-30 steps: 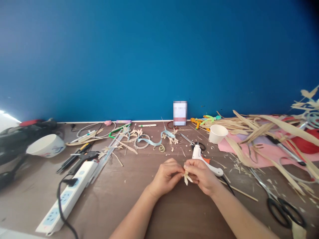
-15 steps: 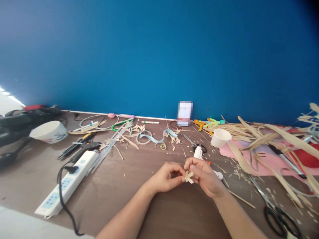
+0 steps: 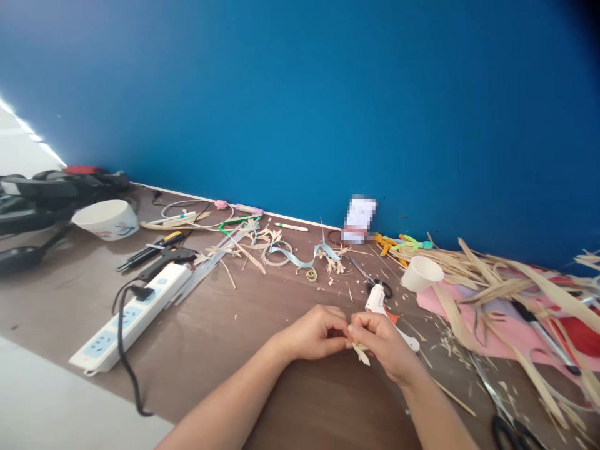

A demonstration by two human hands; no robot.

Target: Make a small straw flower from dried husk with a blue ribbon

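A small pale flower of dried husk strips is pinched between my two hands, low over the brown table. My left hand is closed, thumb and forefinger meeting at the flower's left side. My right hand is closed on it from the other side, its fingers covering part of the petals. Just beyond the right hand lies a white glue gun with an orange trigger. Behind that rests a pair of dark-handled scissors. Husk flowers and a blue ribbon lie farther back.
A white power strip with a black cord and a bowl stand at left. On the right are a paper cup, husk strips over pink paper, and large scissors. A phone-like panel leans on the blue wall.
The view has tilted and shifted. The flower has turned so that its petals point down and right, and my right fingers cover more of it. Both hands stay together.
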